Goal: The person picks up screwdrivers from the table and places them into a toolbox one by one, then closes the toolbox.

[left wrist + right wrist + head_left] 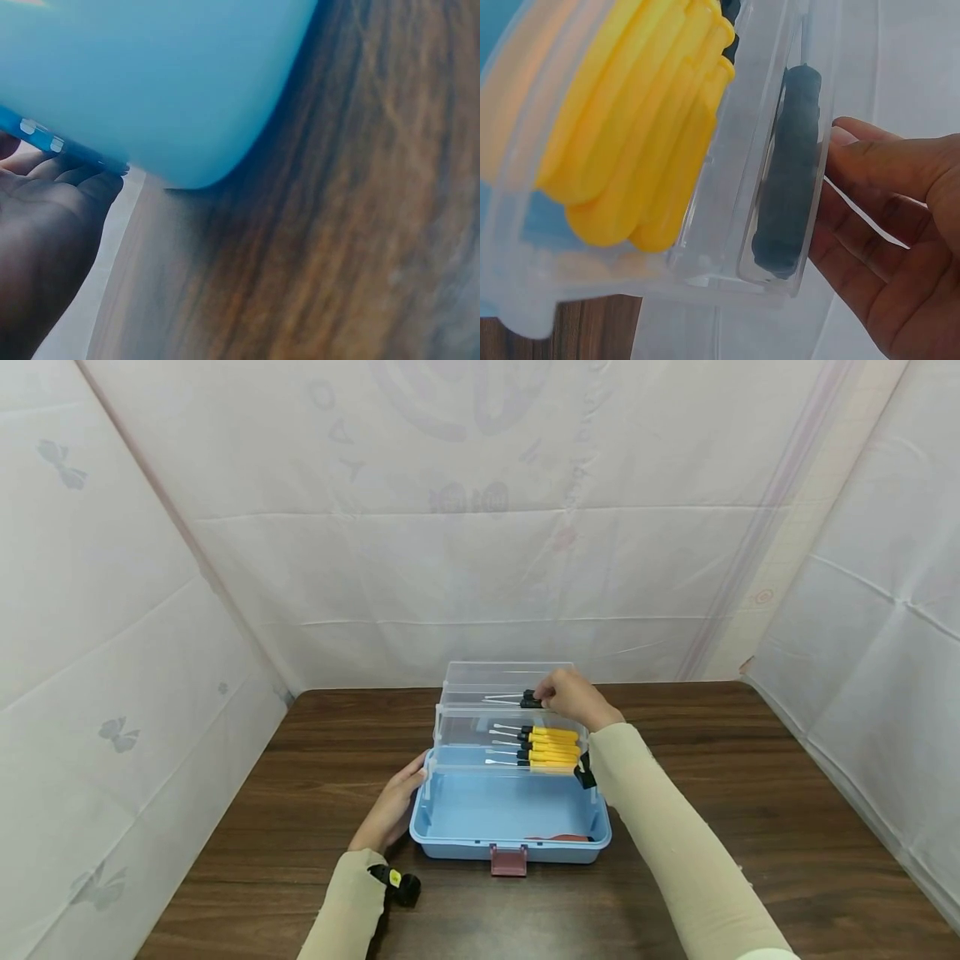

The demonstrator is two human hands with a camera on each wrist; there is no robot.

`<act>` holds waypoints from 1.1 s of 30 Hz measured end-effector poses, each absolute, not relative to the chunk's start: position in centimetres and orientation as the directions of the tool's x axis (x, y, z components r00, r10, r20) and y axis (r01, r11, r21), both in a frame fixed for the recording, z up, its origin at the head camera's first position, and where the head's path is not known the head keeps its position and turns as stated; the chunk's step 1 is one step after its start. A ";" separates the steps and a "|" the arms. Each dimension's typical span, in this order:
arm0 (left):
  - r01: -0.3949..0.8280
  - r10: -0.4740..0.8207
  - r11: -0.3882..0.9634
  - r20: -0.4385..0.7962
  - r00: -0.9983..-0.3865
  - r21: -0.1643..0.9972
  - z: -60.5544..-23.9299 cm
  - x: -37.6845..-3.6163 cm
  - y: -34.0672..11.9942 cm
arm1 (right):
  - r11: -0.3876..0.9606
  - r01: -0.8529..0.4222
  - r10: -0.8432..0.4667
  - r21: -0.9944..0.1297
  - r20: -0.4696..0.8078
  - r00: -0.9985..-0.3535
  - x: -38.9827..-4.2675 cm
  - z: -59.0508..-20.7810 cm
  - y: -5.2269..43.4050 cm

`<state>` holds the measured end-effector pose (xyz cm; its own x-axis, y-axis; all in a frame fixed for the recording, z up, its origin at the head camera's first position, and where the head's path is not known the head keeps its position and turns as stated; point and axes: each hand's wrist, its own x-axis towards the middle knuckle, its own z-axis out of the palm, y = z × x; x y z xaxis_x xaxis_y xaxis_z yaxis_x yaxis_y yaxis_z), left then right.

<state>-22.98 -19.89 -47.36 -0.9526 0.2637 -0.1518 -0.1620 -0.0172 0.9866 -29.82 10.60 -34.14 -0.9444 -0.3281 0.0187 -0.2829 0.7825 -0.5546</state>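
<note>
A light blue toolbox (510, 852) stands with its clear tiered trays raised. My left hand (393, 806) grips its left rim; the left wrist view shows the fingers (71, 176) at the blue edge. My right hand (573, 697) is over the top clear tray (472, 695), fingertips right at the black-handled screwdrivers (531, 702). In the right wrist view a black handle (787, 172) lies behind the clear wall and the thumb reaches the tray's edge; I cannot tell whether the fingers pinch a handle. Several yellow-handled screwdrivers (555, 743) lie in the tray below.
The toolbox's blue bottom (487, 806) holds a red-handled item (566, 837) near the front right. A dark pink latch (508, 862) hangs at the front. Brown wood-grain table (330, 777) surrounds the box, with white sheeting (375, 568) behind and at both sides.
</note>
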 end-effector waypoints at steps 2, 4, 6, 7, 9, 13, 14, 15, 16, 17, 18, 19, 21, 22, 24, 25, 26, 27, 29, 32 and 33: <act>-0.160 0.263 -0.017 -0.150 -0.953 0.987 -47.4 -23.0 -19.9 | 0.782 -0.283 -0.328 -0.555 0.019 -0.944 -29.8 -34.2 10.6; -0.161 0.260 -0.013 -0.152 -0.954 0.987 -47.4 -23.0 -19.9 | 0.783 -0.283 -0.328 -0.554 0.020 -0.945 -29.8 -34.2 10.7; -0.167 0.253 -0.009 -0.159 -0.954 0.986 -47.4 -23.0 -19.9 | 0.784 -0.285 -0.328 -0.551 0.022 -0.945 -29.8 -34.3 10.8; -0.164 0.255 -0.006 -0.157 -0.954 0.986 -47.4 -23.0 -19.9 | 0.785 -0.284 -0.327 -0.551 0.022 -0.945 -29.8 -34.3 10.8; -0.168 0.252 0.000 -0.162 -0.954 0.986 -47.5 -22.9 -19.9 | 0.787 -0.278 -0.322 -0.551 0.017 -0.947 -29.8 -34.4 10.9; -0.166 0.257 0.008 -0.163 -0.953 0.986 -47.5 -23.0 -20.0 | 0.788 -0.266 -0.312 -0.555 0.012 -0.950 -29.8 -34.6 11.1; -0.172 0.255 0.011 -0.169 -0.952 0.985 -47.4 -23.0 -20.0 | 0.787 -0.268 -0.313 -0.556 0.014 -0.950 -29.7 -34.6 11.2; -0.171 0.258 0.014 -0.168 -0.951 0.985 -47.4 -23.0 -20.0 | 0.784 -0.272 -0.316 -0.557 0.019 -0.949 -29.7 -34.6 11.3; -0.164 0.266 0.020 -0.164 -0.950 0.986 -47.3 -23.0 -20.0 | 0.782 -0.273 -0.315 -0.560 0.023 -0.949 -29.6 -34.7 11.3; -0.159 0.272 0.023 -0.159 -0.949 0.987 -47.3 -23.0 -20.1 | 0.779 -0.275 -0.316 -0.563 0.027 -0.948 -29.6 -34.7 11.4; -0.164 0.274 0.022 -0.164 -0.948 0.986 -47.2 -23.1 -20.1 | 0.774 -0.282 -0.320 -0.567 0.034 -0.947 -29.5 -34.7 11.4; -0.166 0.276 0.027 -0.167 -0.947 0.986 -47.1 -23.1 -20.1 | 0.770 -0.289 -0.325 -0.569 0.040 -0.945 -29.5 -34.7 11.5; -0.166 0.280 0.034 -0.169 -0.945 0.985 -47.1 -23.2 -20.1 | 0.761 -0.296 -0.329 -0.578 0.050 -0.943 -29.4 -34.7 11.7; -0.167 0.282 0.036 -0.170 -0.944 0.985 -47.0 -23.2 -20.2 | 0.756 -0.298 -0.329 -0.583 0.055 -0.943 -29.4 -34.8 11.7; -0.178 0.278 0.038 -0.181 -0.943 0.983 -47.0 -23.3 -20.2 | 0.745 -0.313 -0.339 -0.590 0.069 -0.938 -29.4 -34.9 11.9; -0.179 0.278 0.041 -0.183 -0.943 0.983 -47.0 -23.3 -20.2 | 0.743 -0.317 -0.341 -0.590 0.074 -0.937 -29.4 -34.9 12.0; -0.178 0.279 0.043 -0.182 -0.943 0.983 -46.9 -23.3 -20.3 | 0.740 -0.319 -0.342 -0.592 0.077 -0.936 -29.4 -35.0 12.1; -0.178 0.279 0.044 -0.183 -0.943 0.983 -46.9 -23.2 -20.3 | 0.738 -0.324 -0.345 -0.592 0.082 -0.935 -29.3 -35.1 12.2; -0.183 0.275 0.042 -0.187 -0.943 0.982 -46.9 -23.2 -20.3 | 0.738 -0.321 -0.343 -0.594 0.081 -0.936 -29.3 -35.2 12.4; -0.186 0.274 0.037 -0.189 -0.943 0.982 -46.9 -23.1 -20.3 | 0.739 -0.319 -0.345 -0.593 0.074 -0.936 -29.2 -35.4 12.6; -0.187 0.275 0.032 -0.189 -0.943 0.982 -46.9 -23.0 -20.3 | 0.740 -0.319 -0.345 -0.592 0.072 -0.936 -29.2 -35.4 12.6</act>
